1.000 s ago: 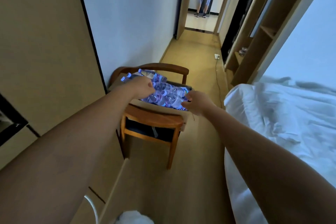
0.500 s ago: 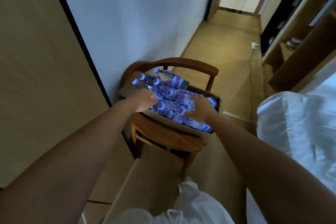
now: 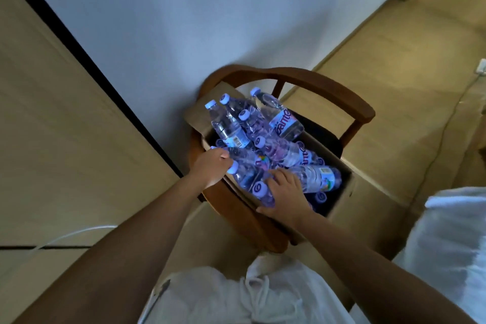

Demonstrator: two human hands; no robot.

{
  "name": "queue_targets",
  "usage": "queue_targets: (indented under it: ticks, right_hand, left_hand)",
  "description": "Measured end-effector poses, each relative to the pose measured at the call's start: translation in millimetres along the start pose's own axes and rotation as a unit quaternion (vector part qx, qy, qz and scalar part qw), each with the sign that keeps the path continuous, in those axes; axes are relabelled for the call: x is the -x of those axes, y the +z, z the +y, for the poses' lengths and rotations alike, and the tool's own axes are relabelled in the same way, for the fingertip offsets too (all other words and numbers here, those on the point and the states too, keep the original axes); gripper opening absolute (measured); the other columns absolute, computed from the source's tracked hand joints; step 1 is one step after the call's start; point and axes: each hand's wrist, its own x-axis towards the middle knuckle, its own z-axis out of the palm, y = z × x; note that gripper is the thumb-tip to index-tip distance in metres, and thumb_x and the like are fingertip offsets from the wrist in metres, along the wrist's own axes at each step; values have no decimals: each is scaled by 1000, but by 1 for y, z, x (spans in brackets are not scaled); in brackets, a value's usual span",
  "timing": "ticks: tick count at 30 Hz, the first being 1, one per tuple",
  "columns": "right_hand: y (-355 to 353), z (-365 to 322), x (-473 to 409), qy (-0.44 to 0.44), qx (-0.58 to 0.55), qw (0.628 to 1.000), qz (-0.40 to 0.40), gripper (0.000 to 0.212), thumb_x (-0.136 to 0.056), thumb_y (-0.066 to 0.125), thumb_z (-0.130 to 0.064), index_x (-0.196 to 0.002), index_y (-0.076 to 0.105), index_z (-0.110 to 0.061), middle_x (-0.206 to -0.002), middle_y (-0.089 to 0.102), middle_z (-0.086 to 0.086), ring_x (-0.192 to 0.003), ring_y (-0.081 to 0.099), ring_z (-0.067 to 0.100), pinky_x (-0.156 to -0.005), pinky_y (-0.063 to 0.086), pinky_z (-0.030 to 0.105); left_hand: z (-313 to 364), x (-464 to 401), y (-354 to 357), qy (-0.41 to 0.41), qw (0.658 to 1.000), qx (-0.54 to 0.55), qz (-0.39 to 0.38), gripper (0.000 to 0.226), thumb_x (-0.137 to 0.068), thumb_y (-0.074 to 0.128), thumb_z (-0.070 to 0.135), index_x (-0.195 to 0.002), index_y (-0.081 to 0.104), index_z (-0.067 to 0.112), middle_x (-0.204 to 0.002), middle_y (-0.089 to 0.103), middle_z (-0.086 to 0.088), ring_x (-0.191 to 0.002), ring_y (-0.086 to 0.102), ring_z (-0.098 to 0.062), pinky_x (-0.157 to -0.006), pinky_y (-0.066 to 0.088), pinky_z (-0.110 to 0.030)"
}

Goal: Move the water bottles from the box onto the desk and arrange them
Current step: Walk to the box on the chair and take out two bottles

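Left hand [image 3: 213, 166] grips one bottle's [image 3: 244, 168] neck, right hand [image 3: 285, 193] clasps another [image 3: 259, 192] (full, heavy, slick; take each mid-body).

Single head-worn view, steeply downward and close over the box [image 3: 339, 200] on a chair [image 3: 328, 89].

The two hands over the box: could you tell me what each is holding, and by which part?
Left hand grips a lying bottle at its cap end; right hand grips another bottle by its body.
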Motion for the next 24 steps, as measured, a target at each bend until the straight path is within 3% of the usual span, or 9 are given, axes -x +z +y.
queue_targets:
  ticks: [1,3,5,7,10,12,16,20,24]
  right_hand:
    - [1,2,-1,-11,-1,1000,5,76,-79,58,-60,-137,38,-15,-150,25,4,-141,10,20,-112,4,37]
    - [3,5,-3,-25,-15,999,17,70,-81,56,-58,-133,41,-13,-146,32,4,-140,13,19,-110,-1,36]
    - [0,6,-1,-32,-52,997,36,62,-81,58,-53,-126,47,-12,-138,43,3,-138,19,17,-110,-4,37]
    - [-4,11,3,-41,-96,992,67,55,-78,65,-46,-117,54,-9,-127,53,5,-135,29,20,-110,-3,39]
    - [-15,18,10,-58,-159,981,96,46,-71,73,-38,-102,61,-6,-105,60,6,-114,50,27,-109,17,48]
    - [-27,19,13,-73,-189,974,99,38,-69,68,-38,-92,59,-9,-91,57,0,-96,55,23,-99,32,50]
    - [-51,20,12,-75,-324,940,74,30,-75,77,-21,-89,50,-15,-86,54,-2,-82,53,14,-84,42,38]
    - [-69,22,9,-48,-449,891,50,28,-79,74,-15,-99,55,-10,-89,61,-1,-81,58,-2,-73,42,10]
    - [-78,23,5,-25,-496,867,42,30,-81,71,-20,-105,56,-10,-96,66,0,-86,62,1,-71,45,9]
  left_hand:
    - [-3,-2,4,-9,1000,16,16,17,-93,50,19,-77,54,14,-91,54,-9,-91,52,-29,-74,34,-30]
    - [-10,-6,12,-35,997,65,33,15,-93,53,22,-95,63,10,-99,58,-5,-94,56,-26,-78,41,-30]
    - [-17,-8,21,-75,988,126,48,29,-91,59,30,-110,61,9,-110,62,-10,-99,60,-29,-87,48,-37]
    - [-20,-4,33,-114,975,180,66,42,-85,64,45,-112,57,13,-111,60,-9,-98,61,-29,-84,49,-38]
    - [-18,4,52,-161,954,247,60,62,-73,66,64,-114,46,21,-109,55,0,-96,59,-22,-78,47,-35]
    - [-17,7,65,-160,946,277,49,63,-71,69,62,-113,46,22,-105,55,4,-92,57,-16,-78,48,-32]
    - [-3,10,86,-96,917,382,63,35,-71,80,39,-102,62,33,-103,70,12,-93,67,-5,-72,53,-14]
    - [12,4,99,-169,857,471,120,68,-63,86,35,-121,57,14,-114,67,-5,-101,66,-24,-89,54,-46]
    - [23,-5,110,-231,823,492,163,83,-57,89,40,-124,51,10,-117,64,-7,-104,63,-27,-92,52,-46]
